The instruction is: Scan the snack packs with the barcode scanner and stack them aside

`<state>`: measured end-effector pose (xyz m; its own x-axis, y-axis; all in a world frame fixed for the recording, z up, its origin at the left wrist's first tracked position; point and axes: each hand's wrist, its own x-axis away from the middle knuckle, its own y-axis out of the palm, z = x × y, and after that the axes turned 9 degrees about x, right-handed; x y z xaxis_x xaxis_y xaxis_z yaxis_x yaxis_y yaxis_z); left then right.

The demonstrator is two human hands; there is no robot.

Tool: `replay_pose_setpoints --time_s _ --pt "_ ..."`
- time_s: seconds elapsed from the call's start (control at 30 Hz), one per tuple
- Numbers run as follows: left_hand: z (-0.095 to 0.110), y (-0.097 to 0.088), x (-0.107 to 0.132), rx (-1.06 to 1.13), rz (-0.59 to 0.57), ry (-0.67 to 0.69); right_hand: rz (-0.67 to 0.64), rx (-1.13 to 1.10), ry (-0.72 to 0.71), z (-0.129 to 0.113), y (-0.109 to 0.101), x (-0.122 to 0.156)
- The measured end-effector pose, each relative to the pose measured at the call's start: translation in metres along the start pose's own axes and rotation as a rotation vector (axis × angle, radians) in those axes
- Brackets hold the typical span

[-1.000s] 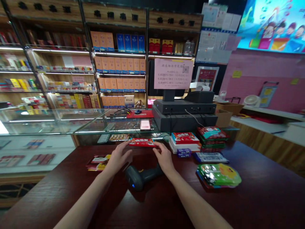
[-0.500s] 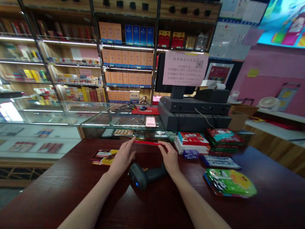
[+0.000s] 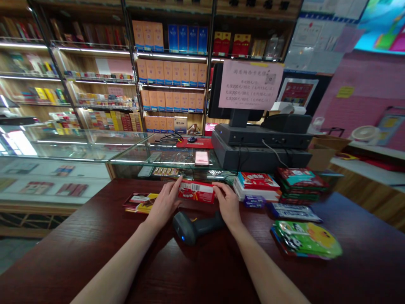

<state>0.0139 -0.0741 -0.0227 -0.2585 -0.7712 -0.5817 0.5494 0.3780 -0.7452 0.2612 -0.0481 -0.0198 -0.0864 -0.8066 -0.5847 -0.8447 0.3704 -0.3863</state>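
Note:
Both my hands hold a flat red packet (image 3: pixel 196 191) by its ends, just above the dark wooden counter (image 3: pixel 95 249). My left hand (image 3: pixel 164 203) grips the packet's left end. My right hand (image 3: pixel 228 203) grips its right end. The packet is tilted so that its back, with a white barcode label, faces me. A dark handheld barcode scanner (image 3: pixel 193 223) lies on the counter right below the packet, between my wrists, with a blue light on its head.
Yellow and dark flat packets (image 3: pixel 139 203) lie to the left. On the right sit stacked red and white boxes (image 3: pixel 256 185), a stack of green and red packets (image 3: pixel 299 183), small blue packs (image 3: pixel 294 212) and green bags (image 3: pixel 305 240). A cash register (image 3: pixel 259 143) stands behind, beside a glass display case (image 3: pixel 79 147).
The red packet has been turned over between my hands, from face up to edge on to its back facing me. The view has shifted slightly.

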Motion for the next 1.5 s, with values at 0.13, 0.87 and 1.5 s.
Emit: replay_pose_setpoints --time_s 0.13,0.87,1.5 --pt "0.003 -0.001 0.0 -0.127 0.014 0.013 -0.033 -0.055 0.061 0.001 0.0 -0.001" --pt "0.005 -0.016 0.001 -0.317 0.146 0.111 -0.16 -0.089 0.105 0.006 -0.002 0.003" --pt "-0.019 -0.039 0.008 -0.39 0.192 -0.035 -0.882 0.215 -0.204 -0.023 -0.042 0.013"
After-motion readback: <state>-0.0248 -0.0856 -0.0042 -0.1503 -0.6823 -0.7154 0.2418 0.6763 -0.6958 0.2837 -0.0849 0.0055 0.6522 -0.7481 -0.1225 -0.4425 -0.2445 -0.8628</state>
